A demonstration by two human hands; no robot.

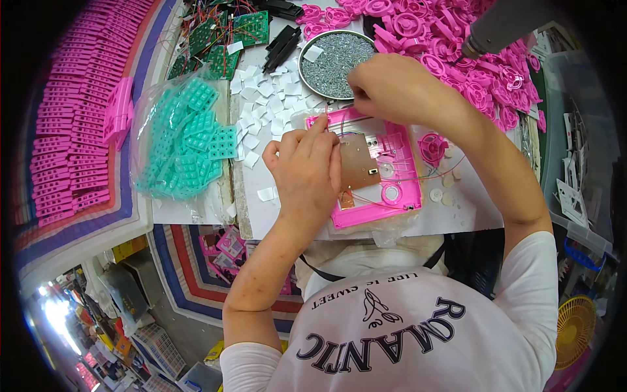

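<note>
A pink plastic casing (410, 176) lies open in front of me, with a brown circuit board (357, 160) and thin wires inside it. Along its left side rests my left hand (304, 170), index finger reaching to the upper left corner and the other fingers bent, holding the casing. My right hand (395, 88) is closed with fingertips pinched, over the casing's far edge beside a round dish of small metal screws (336, 68). Whatever sits between those fingertips is hidden. Red wires run out past the casing's right side, near a loose pink round part (432, 149).
White square pads (268, 91) are scattered left of the dish. A clear bag of teal button pads (186, 144), green circuit boards (219, 39) and a pile of pink parts (470, 72) surround the work. A grey tool (503, 29) hangs at upper right. Stacked pink pieces (78, 104) stand far left.
</note>
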